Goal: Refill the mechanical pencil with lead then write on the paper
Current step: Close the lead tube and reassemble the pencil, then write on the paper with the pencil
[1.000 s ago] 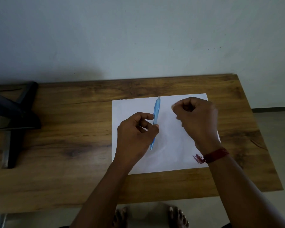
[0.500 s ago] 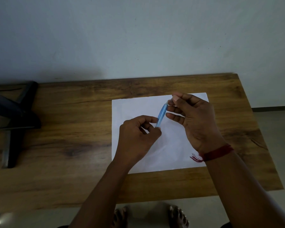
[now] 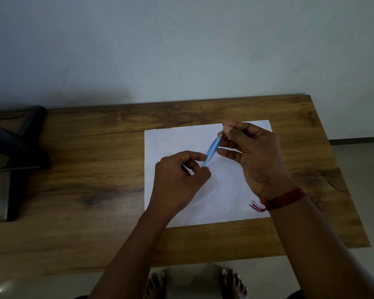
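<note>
A translucent blue mechanical pencil [image 3: 212, 150] is held tilted above a white sheet of paper [image 3: 171, 139] that lies on the wooden table [image 3: 84, 190]. My left hand [image 3: 179, 180] pinches the pencil's lower end between thumb and fingers. My right hand [image 3: 255, 156] has its thumb and forefinger closed on the pencil's upper end, the other fingers spread beside the barrel. Any lead is too thin to make out. A red thread band [image 3: 283, 199] circles my right wrist.
A black stand [image 3: 15, 156] with angled legs sits at the table's left end. A pale wall rises behind the table. The table's right edge and front edge are near my arms; my bare feet [image 3: 194, 283] show on the floor below.
My right hand came in from the right and closed its fingertips on the pencil's top end. The pencil tilted to the right in my left hand. Since half a second ago little has moved.
</note>
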